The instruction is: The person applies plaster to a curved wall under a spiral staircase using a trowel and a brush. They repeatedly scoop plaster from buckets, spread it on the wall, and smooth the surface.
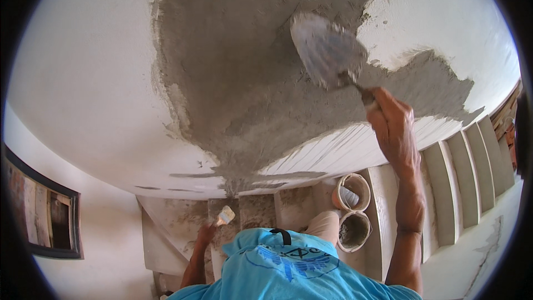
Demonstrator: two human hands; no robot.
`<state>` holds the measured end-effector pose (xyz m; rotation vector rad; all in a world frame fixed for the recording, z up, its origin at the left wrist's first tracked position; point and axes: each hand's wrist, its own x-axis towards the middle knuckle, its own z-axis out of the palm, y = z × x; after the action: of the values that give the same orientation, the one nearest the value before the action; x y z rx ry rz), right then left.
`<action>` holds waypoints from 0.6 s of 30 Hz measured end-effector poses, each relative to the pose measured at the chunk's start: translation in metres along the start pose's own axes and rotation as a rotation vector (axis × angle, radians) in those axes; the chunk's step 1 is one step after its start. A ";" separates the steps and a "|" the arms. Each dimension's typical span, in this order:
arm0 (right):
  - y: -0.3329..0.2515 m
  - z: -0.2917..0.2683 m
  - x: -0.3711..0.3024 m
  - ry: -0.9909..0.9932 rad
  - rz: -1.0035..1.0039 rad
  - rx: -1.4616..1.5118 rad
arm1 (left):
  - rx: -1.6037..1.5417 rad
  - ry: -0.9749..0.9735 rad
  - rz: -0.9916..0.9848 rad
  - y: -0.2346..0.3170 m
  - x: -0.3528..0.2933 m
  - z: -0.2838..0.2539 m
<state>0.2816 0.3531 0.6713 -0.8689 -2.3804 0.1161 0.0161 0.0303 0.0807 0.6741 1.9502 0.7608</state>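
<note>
My right hand (393,125) is wrapped round the handle of a pointed trowel (327,50), raised in front of me. The blade lies against or very close to a broad patch of grey mortar (233,61) on the white wall; it is slightly smeared by motion. Low on the left, my left hand (206,233) grips a paintbrush (225,215) with pale, mortar-stained bristles, held upright over the steps and away from the wall.
Two buckets stand on the stairs beside my leg: one (356,180) has a pale rounded thing inside, the other (355,233) holds grey mix. Stair steps (444,189) rise to the right. A dark-framed window (78,222) is at the left. Grey splashes mark the lower steps (258,211).
</note>
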 end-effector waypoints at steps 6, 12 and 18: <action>0.002 0.013 0.005 0.001 -0.106 -0.192 | -0.137 0.015 -0.015 0.014 0.010 0.010; 0.015 0.058 -0.024 -0.243 -0.208 -0.137 | 0.100 0.080 0.136 -0.040 -0.017 -0.007; 0.018 0.023 -0.012 -0.017 -0.049 -0.089 | -0.100 0.047 -0.005 0.013 -0.025 -0.004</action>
<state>0.2862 0.3629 0.6414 -0.8533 -2.4360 -0.0016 0.0250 0.0200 0.1052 0.5964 1.9415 0.8718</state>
